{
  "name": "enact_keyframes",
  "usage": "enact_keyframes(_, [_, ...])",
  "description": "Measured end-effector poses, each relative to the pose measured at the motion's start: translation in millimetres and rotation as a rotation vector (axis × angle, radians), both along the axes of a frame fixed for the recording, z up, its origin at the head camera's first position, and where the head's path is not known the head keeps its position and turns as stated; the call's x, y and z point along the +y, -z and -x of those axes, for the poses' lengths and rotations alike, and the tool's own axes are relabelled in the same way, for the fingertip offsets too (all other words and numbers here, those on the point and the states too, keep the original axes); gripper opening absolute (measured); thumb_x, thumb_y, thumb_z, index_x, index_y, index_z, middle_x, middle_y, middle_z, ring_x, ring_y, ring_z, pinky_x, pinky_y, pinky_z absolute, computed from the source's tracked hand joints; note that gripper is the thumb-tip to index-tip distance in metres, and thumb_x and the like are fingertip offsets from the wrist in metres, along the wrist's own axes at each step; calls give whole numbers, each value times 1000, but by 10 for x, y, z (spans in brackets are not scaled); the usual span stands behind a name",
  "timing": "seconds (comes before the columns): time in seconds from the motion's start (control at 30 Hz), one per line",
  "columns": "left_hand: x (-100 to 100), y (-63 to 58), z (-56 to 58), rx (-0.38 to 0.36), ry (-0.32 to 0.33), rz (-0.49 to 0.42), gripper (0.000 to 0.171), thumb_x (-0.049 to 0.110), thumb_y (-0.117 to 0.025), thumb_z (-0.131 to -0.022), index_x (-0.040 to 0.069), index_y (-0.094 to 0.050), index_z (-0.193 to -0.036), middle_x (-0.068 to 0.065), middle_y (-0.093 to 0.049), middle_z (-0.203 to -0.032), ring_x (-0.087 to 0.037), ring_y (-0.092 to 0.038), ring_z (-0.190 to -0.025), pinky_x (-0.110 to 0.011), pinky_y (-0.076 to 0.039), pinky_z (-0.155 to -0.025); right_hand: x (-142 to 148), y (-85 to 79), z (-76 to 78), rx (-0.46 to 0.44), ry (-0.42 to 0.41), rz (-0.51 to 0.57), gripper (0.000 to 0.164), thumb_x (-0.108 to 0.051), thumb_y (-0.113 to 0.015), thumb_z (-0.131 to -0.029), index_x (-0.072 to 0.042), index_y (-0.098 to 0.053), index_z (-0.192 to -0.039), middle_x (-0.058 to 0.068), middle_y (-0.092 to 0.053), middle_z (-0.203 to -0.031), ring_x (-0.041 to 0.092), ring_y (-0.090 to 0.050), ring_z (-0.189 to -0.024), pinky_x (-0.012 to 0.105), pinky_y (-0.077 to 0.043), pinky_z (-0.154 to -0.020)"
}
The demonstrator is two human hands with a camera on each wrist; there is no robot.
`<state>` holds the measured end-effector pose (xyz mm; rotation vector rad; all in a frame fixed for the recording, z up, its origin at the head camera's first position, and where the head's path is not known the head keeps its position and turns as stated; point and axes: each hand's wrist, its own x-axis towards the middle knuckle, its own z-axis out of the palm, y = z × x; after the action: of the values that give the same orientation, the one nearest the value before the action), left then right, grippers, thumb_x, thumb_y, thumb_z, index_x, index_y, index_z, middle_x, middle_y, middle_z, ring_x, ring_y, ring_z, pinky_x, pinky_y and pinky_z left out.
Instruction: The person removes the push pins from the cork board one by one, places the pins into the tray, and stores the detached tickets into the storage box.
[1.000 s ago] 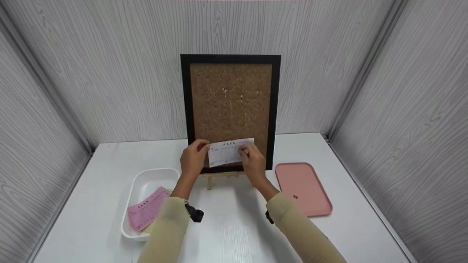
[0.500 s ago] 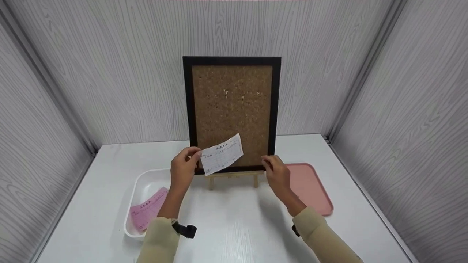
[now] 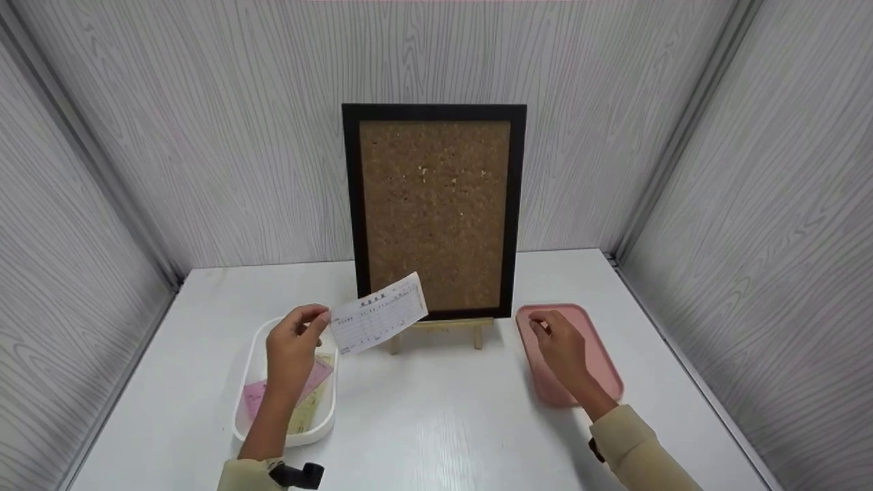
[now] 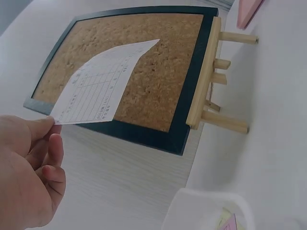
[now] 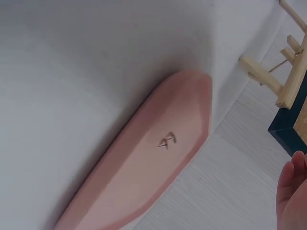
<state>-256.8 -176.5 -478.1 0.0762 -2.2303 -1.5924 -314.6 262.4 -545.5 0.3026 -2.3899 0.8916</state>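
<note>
My left hand (image 3: 292,348) pinches a white printed paper slip (image 3: 378,315) by its left end, between thumb and fingers. The slip slopes up to the right and curls a little at its far end. In the head view it overlaps the lower left corner of the black-framed cork board (image 3: 436,211). My right hand (image 3: 563,344) hovers over the pink tray (image 3: 600,358), thumb and fingertips drawn together; I cannot tell whether something small is between them. Two small brown pins (image 5: 166,140) with thin points lie in the tray in the right wrist view.
Below my left forearm stands a white plastic bin (image 3: 326,424) with a pink slip (image 3: 254,394) and a yellow slip (image 3: 305,414). A small wooden easel (image 3: 477,334) carries the board near the back wall. Grey wood-grain panels (image 3: 764,204) enclose the table.
The right hand has left the slip and moved right, over the tray. My left hand has drawn the slip off the board, down and left, to above the bin's far right edge.
</note>
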Motion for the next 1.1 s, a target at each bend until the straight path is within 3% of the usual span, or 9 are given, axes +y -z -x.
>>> enact_keyframes(0.17, [-212, 70, -118, -29, -65, 35, 26, 36, -59, -94, 17, -67, -110, 1, -66, -102, -22, -56, -75, -24, -49, -63, 189, 70, -48, -127, 6, 66, 14, -12, -62, -93, -14, -68, -106, -3, -65, -101, 12, -55, -70, 26, -48, -50])
enact_keyframes(0.33, [-378, 167, -199, -69, -152, 76, 27, 37, -57, -96, 18, -66, -113, 2, -66, -105, -20, -55, -76, -22, -47, -63, 325, 134, -52, -167, 24, 47, 13, -13, -62, -93, -15, -68, -105, -3, -66, -101, 11, -56, -79, 28, -49, -66])
enact_keyframes(0.5, [-522, 309, -255, -113, -212, 65, 31, 40, -55, -96, 18, -65, -115, 1, -66, -105, -20, -56, -78, -20, -45, -62, 423, 236, -84, -214, 36, 41, 14, -15, -62, -94, -13, -68, -106, -2, -67, -103, 13, -59, -82, 34, -49, -70])
enact_keyframes(0.77, [-697, 481, -303, -237, -328, 70, 33, 40, -52, -97, 18, -65, -117, -2, -66, -107, -22, -60, -81, -30, -40, -69, 597, 429, -134, -469, 4, 157, 19, -18, -61, -94, -8, -68, -109, 4, -67, -99, 20, -63, -81, 29, -51, -67])
enact_keyframes(1.1, [-877, 642, -340, -329, -458, 143, 36, 37, -47, -99, 12, -63, -120, -11, -66, -116, -30, -58, -102, -42, -33, -75, 670, 461, -125, -449, -23, 154, 13, -8, -63, -91, -3, -69, -101, 7, -67, -92, 20, -61, -75, 26, -48, -59])
